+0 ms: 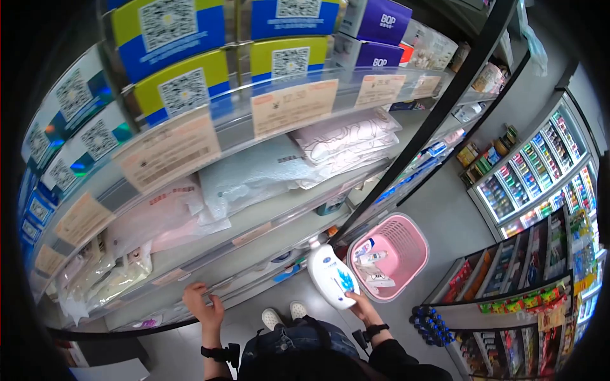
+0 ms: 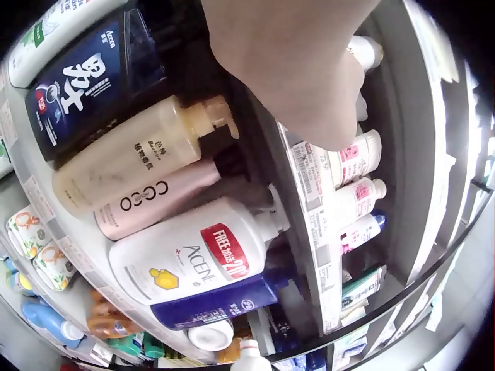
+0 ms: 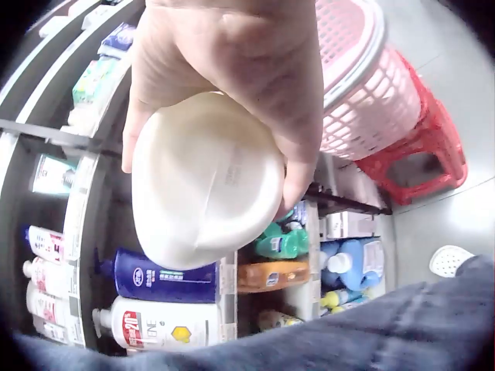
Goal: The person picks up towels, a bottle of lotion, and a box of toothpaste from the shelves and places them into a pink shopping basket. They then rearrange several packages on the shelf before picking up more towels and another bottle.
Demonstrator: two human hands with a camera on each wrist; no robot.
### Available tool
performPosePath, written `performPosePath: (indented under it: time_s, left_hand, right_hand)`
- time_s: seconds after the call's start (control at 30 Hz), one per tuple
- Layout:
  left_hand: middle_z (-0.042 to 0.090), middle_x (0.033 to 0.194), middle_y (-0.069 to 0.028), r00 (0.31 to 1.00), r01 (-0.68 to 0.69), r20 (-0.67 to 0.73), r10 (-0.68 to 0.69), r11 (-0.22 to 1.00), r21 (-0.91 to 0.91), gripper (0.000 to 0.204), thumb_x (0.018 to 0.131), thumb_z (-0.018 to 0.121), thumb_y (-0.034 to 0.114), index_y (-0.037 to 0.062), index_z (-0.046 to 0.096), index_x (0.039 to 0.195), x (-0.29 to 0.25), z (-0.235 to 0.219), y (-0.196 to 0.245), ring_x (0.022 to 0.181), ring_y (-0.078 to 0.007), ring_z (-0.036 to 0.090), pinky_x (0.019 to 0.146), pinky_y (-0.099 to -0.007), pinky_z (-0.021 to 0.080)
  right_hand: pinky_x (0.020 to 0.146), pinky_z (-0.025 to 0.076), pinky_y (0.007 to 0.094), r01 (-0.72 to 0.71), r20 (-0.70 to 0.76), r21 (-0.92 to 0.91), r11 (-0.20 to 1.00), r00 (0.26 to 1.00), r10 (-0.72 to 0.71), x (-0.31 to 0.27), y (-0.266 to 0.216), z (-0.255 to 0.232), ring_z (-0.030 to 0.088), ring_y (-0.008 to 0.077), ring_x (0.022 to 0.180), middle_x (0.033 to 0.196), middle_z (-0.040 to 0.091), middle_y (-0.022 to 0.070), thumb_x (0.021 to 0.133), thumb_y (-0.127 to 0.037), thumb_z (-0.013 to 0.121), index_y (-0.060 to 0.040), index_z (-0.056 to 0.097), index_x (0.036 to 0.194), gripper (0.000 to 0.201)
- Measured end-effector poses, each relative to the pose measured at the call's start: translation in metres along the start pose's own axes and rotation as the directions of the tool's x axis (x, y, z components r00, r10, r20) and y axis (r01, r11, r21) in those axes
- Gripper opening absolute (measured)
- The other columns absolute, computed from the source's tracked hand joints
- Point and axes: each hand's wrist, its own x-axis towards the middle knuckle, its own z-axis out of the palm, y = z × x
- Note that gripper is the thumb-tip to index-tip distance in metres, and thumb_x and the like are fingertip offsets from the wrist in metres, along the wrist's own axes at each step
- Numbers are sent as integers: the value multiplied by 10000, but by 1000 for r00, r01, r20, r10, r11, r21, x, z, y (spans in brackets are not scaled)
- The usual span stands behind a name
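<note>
Gripping a white bottle (image 1: 332,279) near its base with the right hand (image 1: 364,309), wrapping fingers and thumb round opposite sides. Pointing the capped end away toward the shelves (image 1: 305,213) (showing blue print on the front), tilting the bottle just left of a pink basket (image 1: 410,257). Showing the pale underside in the right wrist view. Reaching out at left with the left hand (image 1: 203,309), bending its fingers loosely, spreading the thumb apart in a fairly wide, empty grip. Hovering close to the shelves there, hiding most fingertips from the left wrist view. Holding tubes and a packet (image 1: 376,277) inside the basket at right. Lining up pump bottles (image 2: 147,154) on a shelf in the left wrist view. Wearing white shoes (image 1: 272,319) on the near floor, between the two hands.
</note>
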Motion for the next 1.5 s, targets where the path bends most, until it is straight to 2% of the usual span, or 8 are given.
performPosePath:
  time_s: [0.37,0.7,0.97,1.03,1.07,1.13,1.3,1.5]
  left_hand:
    - [556,920,-135,993,-42,-107,55,993,115,281,615,529,30,60,481,890,-4,16,-9,849,-342,522,730,-429,340]
    - [553,966,-143,998,-24,-51,29,996,85,332,591,536,22,47,494,919,-5,7,-6,892,-345,515,775,-437,365]
    - [562,984,-128,1000,9,-27,-7,997,82,354,584,545,22,60,500,933,-3,1,2,907,-338,516,795,-438,368]
    - [559,966,-133,999,6,-34,-3,996,86,355,567,531,18,50,483,917,-1,1,2,889,-335,517,775,-427,363]
    - [559,966,-133,999,9,-37,-6,996,91,355,567,531,18,50,483,917,-1,1,2,889,-335,517,775,-427,363]
    - [555,957,-133,999,5,-43,-2,997,78,353,565,532,26,52,485,913,0,1,2,883,-336,518,761,-426,359]
    - [555,959,-135,999,28,-40,-25,997,74,351,562,533,31,55,492,909,-2,3,0,890,-336,520,759,-423,357]
    - [556,963,-138,999,30,-42,-28,998,53,341,569,529,25,54,493,907,-2,1,1,907,-339,522,759,-429,359]
  right_hand:
    - [860,523,511,66,-425,101,993,905,-17,-51,-33,-89,606,304,1101,1238,611,108,859,-302,685,-96,494,1325,545]
    - [899,513,533,-109,-276,445,889,928,252,74,-53,-137,615,363,1063,1222,604,155,873,-330,611,-81,492,1321,526]
    - [792,542,408,-98,-474,-200,975,881,-8,109,-37,-163,642,278,1013,1101,654,134,897,-359,586,-15,535,1288,523]
    - [785,522,407,-308,-550,-743,594,787,-279,141,-15,-210,641,290,992,1007,671,145,847,-285,646,-9,620,1155,415]
    - [785,522,407,-305,-544,-747,591,791,-279,138,-16,-188,641,290,992,1007,671,145,847,-285,646,-9,620,1155,415]
    - [855,467,459,-287,-407,-908,305,431,-805,118,-21,-104,600,394,983,1011,656,221,772,-185,677,-11,653,1055,333]
    - [775,490,335,508,110,-845,168,473,-874,80,-57,72,619,257,844,920,648,133,833,-9,624,7,639,943,112]
    - [861,481,341,795,344,-601,84,353,-870,61,-106,225,596,255,967,1093,597,149,747,-48,748,-2,534,1184,489]
